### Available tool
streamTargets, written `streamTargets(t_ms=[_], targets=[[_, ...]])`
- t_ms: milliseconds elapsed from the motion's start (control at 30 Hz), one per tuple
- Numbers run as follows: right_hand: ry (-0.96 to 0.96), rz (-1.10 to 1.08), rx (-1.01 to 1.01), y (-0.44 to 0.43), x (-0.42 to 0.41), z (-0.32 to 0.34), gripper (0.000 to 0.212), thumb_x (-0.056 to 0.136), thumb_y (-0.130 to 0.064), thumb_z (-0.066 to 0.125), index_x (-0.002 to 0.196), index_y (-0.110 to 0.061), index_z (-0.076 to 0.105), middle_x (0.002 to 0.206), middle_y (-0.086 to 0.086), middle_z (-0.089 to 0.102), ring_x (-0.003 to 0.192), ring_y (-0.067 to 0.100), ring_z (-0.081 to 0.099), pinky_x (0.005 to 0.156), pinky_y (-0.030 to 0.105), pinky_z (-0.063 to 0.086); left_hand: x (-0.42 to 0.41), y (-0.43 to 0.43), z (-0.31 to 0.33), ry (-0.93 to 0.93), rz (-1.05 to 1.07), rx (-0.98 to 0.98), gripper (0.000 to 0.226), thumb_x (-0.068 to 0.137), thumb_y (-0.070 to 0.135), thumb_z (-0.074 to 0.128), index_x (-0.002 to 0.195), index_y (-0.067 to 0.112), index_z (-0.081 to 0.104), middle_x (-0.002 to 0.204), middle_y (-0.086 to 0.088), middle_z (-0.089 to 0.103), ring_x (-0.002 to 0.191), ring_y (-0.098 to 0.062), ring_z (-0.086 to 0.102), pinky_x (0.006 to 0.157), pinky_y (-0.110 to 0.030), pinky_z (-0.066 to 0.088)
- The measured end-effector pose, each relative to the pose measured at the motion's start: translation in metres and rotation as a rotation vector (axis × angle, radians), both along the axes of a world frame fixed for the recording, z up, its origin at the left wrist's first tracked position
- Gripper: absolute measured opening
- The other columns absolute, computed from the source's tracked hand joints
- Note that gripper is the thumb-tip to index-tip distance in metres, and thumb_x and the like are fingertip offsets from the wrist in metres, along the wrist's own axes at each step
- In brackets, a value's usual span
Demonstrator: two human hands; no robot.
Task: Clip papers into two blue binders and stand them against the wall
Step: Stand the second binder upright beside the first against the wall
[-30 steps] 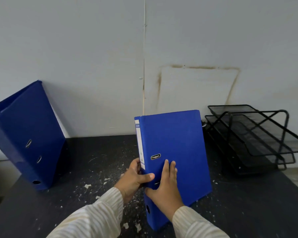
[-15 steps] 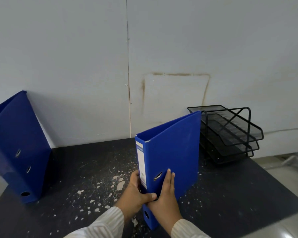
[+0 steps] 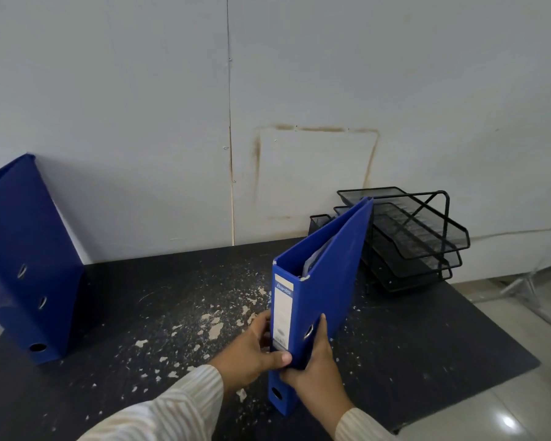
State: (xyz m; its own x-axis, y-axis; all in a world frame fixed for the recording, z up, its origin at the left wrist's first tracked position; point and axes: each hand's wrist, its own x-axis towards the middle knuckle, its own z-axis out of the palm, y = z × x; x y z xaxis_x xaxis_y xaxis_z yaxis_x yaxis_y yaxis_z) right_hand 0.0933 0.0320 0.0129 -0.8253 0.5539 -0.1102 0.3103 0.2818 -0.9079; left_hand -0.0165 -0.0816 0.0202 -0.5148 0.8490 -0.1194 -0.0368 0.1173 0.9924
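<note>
A blue binder stands upright on the dark table, its labelled spine toward me, with papers showing inside at the top. My left hand grips the spine from the left, thumb across its front. My right hand grips the right cover near the spine. A second blue binder stands at the far left and leans with its top against the wall.
A black wire mesh tray stack stands at the back right, just behind the held binder. White flecks of debris litter the table's middle. The table's right edge drops to a tiled floor.
The binder has turned so that its spine faces me and its covers run away toward the wall. Both hands kept their grip near its lower spine.
</note>
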Motion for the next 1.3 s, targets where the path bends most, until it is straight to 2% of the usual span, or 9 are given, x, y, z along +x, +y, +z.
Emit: streamTargets(t_ms=[100, 300, 500, 600, 733, 900, 1033, 1167, 1300], targets=[[0.001, -0.009, -0.019, -0.001, -0.002, 0.003, 0.128, 0.062, -0.028, 0.083, 0.146, -0.03, -0.014, 0.153, 0.002, 0.02, 0.136, 0.021, 0.03, 0.108, 0.043, 0.037, -0.001, 0.005, 0.005, -0.053, -0.126, -0.036, 0.062, 0.082, 0.007, 0.069, 0.131, 0.031, 0.04, 0.125, 0.014, 0.061, 0.115, -0.003, 0.059, 0.092, -0.021, 0.049], [0.008, -0.003, -0.039, -0.003, -0.008, 0.008, 0.125, 0.067, -0.034, 0.079, 0.145, -0.032, -0.019, 0.156, 0.002, 0.014, 0.141, 0.024, 0.022, 0.111, 0.049, 0.031, 0.003, 0.01, 0.001, -0.236, -0.095, -0.024, 0.055, 0.084, -0.004, 0.064, 0.127, 0.025, 0.046, 0.118, 0.007, 0.069, 0.11, -0.012, 0.064, 0.085, -0.024, 0.053], [-0.02, 0.021, -0.062, -0.006, -0.013, 0.009, 0.117, 0.074, -0.035, 0.074, 0.144, -0.035, -0.018, 0.154, -0.001, 0.023, 0.134, 0.019, 0.035, 0.109, 0.04, 0.036, 0.01, 0.004, -0.007, -0.262, -0.025, 0.023, 0.061, 0.081, -0.001, 0.069, 0.132, 0.023, 0.045, 0.127, 0.0, 0.064, 0.116, -0.017, 0.061, 0.092, -0.029, 0.052], [-0.023, 0.084, -0.064, -0.012, -0.021, 0.011, 0.114, 0.074, -0.034, 0.074, 0.145, -0.037, -0.016, 0.153, -0.002, 0.024, 0.133, 0.017, 0.036, 0.108, 0.038, 0.036, 0.008, -0.007, -0.007, -0.272, 0.048, 0.036, 0.073, 0.075, 0.004, 0.076, 0.136, 0.02, 0.042, 0.131, -0.004, 0.062, 0.121, -0.021, 0.058, 0.104, -0.039, 0.046], [-0.003, 0.146, -0.109, -0.031, -0.041, 0.018, 0.096, 0.084, -0.029, 0.066, 0.146, -0.04, -0.007, 0.146, -0.003, 0.036, 0.123, 0.015, 0.046, 0.105, 0.041, 0.042, -0.001, -0.03, -0.003, -0.238, 0.135, 0.051, 0.077, 0.074, 0.008, 0.077, 0.139, 0.018, 0.039, 0.132, -0.003, 0.06, 0.122, -0.02, 0.056, 0.106, -0.04, 0.043], [0.042, 0.302, 0.013, -0.061, -0.063, 0.021, 0.08, 0.081, -0.016, 0.068, 0.143, -0.037, 0.021, 0.135, -0.001, 0.051, 0.118, 0.013, 0.054, 0.099, 0.04, 0.047, -0.016, -0.075, 0.003, -0.192, 0.284, 0.053, 0.06, 0.083, 0.008, 0.07, 0.134, 0.025, 0.045, 0.123, 0.008, 0.066, 0.112, -0.009, 0.062, 0.091, -0.026, 0.052], [0.103, 0.397, 0.025, -0.102, -0.095, 0.023, 0.049, 0.099, -0.017, 0.044, 0.144, -0.031, 0.029, 0.127, 0.005, 0.057, 0.106, 0.016, 0.061, 0.086, 0.03, 0.054, -0.025, -0.115, 0.006, -0.159, 0.395, 0.059, 0.055, 0.085, 0.011, 0.068, 0.13, 0.032, 0.045, 0.119, 0.015, 0.068, 0.113, -0.006, 0.062, 0.094, -0.026, 0.051], [0.103, 0.494, -0.102, -0.138, -0.113, 0.027, 0.059, 0.098, -0.007, 0.043, 0.145, -0.034, 0.021, 0.128, -0.002, 0.054, 0.103, 0.001, 0.057, 0.076, 0.013, 0.052, -0.032, -0.153, 0.007, -0.143, 0.505, 0.057, 0.052, 0.083, 0.016, 0.071, 0.124, 0.036, 0.046, 0.112, 0.024, 0.068, 0.105, 0.002, 0.063, 0.08, -0.014, 0.052], [0.079, 0.578, 0.01, -0.159, -0.123, 0.033, 0.077, 0.084, -0.012, 0.064, 0.143, -0.034, 0.021, 0.133, -0.005, 0.051, 0.117, 0.01, 0.054, 0.097, 0.034, 0.049, -0.042, -0.183, 0.006, -0.106, 0.584, 0.029, 0.058, 0.079, 0.026, 0.075, 0.125, 0.041, 0.044, 0.113, 0.027, 0.067, 0.107, 0.005, 0.061, 0.085, -0.015, 0.051]])
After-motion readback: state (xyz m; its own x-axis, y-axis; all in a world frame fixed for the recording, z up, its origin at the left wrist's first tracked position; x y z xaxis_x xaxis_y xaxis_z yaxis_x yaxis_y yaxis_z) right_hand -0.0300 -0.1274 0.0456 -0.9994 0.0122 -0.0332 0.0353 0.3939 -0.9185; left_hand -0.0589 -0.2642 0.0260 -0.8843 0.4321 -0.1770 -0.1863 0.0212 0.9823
